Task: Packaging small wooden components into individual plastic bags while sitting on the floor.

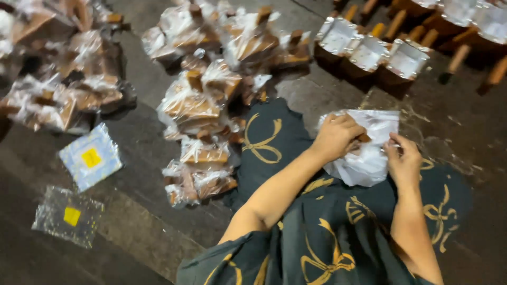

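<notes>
Dark patterned cloth [327, 232] covers the lap; above it, the left hand [336, 138] closes on a brown wooden piece inside a clear plastic bag [364, 158], right hand [404, 163] pinching its edge. Bagging seems underway; closing needs steady grip.

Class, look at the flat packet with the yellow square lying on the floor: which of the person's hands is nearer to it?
Left. The left hand grips the white bag, on the side toward the packet; the right hand is beyond it, farther away.
</notes>
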